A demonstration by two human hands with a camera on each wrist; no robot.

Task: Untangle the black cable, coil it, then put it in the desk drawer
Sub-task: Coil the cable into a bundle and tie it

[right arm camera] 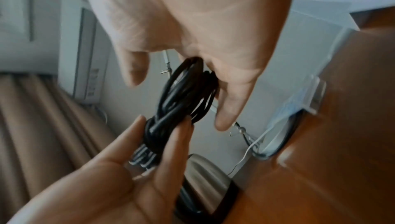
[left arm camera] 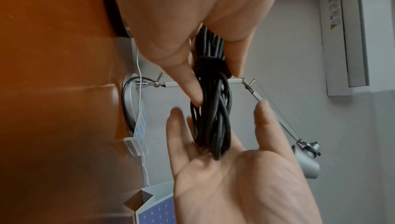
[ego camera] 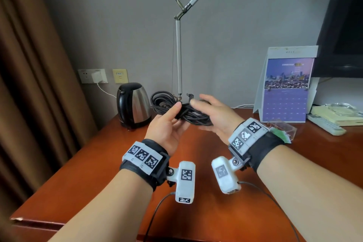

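Observation:
The black cable (ego camera: 169,102) is a coiled bundle with turns wrapped round its middle, held above the wooden desk (ego camera: 94,163). My left hand (ego camera: 177,114) pinches that wrapped middle between thumb and fingers, as the left wrist view shows at the cable (left arm camera: 213,117) under the left hand (left arm camera: 213,84). My right hand (ego camera: 200,114) is spread, palm up, with straight fingers. The bundle's right end lies loosely against it. In the right wrist view the cable (right arm camera: 183,92) passes between the right hand's (right arm camera: 179,100) thumb and fingers, slightly blurred. No drawer is in view.
A steel kettle (ego camera: 133,104) stands at the back left. A lamp arm (ego camera: 178,59) rises behind the hands. To the right are a desk calendar (ego camera: 284,88), a clear plastic holder (ego camera: 282,127) and a remote (ego camera: 326,124). A curtain hangs on the left.

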